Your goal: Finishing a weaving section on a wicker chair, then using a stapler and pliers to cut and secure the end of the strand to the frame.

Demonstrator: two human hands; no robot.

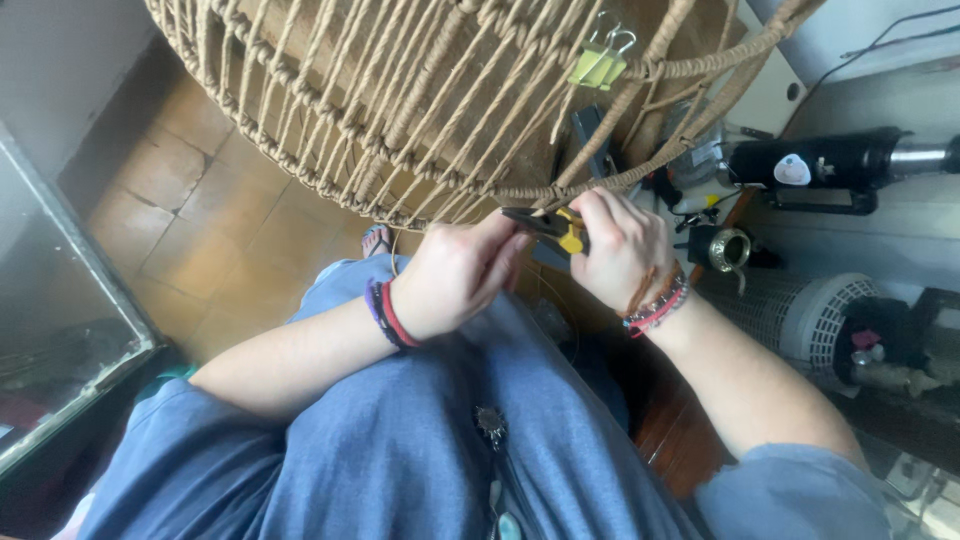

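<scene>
Head view shows our right hand (622, 250) closed on yellow-handled black pliers (545, 224) whose long axis points left toward our left hand (455, 275), its grip pinching at their tip, just below the woven tan rope basket's rim (600, 185).

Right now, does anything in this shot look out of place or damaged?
Nothing looks damaged. One oddity: a yellow-green binder clip is clamped on the woven basket frame, above where both hands work pliers at its rim.
</scene>
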